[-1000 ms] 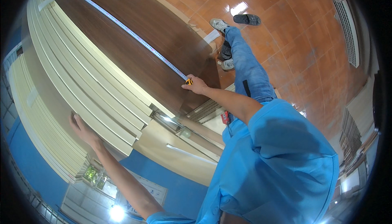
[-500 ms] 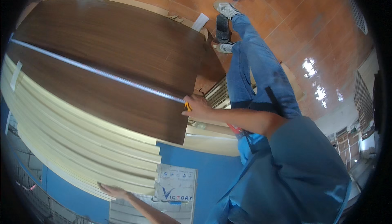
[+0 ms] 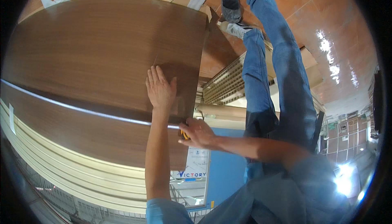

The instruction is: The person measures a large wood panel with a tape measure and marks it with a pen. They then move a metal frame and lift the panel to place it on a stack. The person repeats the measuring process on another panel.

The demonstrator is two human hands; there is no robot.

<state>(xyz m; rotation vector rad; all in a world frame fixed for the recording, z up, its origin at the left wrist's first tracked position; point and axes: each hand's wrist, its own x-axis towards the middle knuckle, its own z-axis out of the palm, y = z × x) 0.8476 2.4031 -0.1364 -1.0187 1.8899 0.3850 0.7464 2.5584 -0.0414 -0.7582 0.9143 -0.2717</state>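
Note:
A long dark brown wood-grain board (image 3: 102,52) lies across the left and middle. Flat on its surface, near the right end, rests my left hand (image 3: 161,89), fingers stretched out and thumb apart. A faint thin line shows on the wood just beyond its fingertips. My right hand (image 3: 199,133) is closed around a yellow and black tape measure (image 3: 184,134) at the board's right edge. From its case the pale tape blade (image 3: 81,110) runs left along the board, passing under my left forearm; its far end leaves the picture.
Cream ribbed panels (image 3: 81,166) lie along the board's near side. Slatted panels (image 3: 228,83) stand by its right end, near my legs (image 3: 286,68). A blue surface (image 3: 224,142) and a printed white sheet (image 3: 198,162) are below. A dark slipper (image 3: 231,5) lies on the tiled floor (image 3: 314,15).
My left hand has moved from the cream panels up onto the brown board. My right hand still grips the tape measure at the edge. The view has shifted, showing more of my legs.

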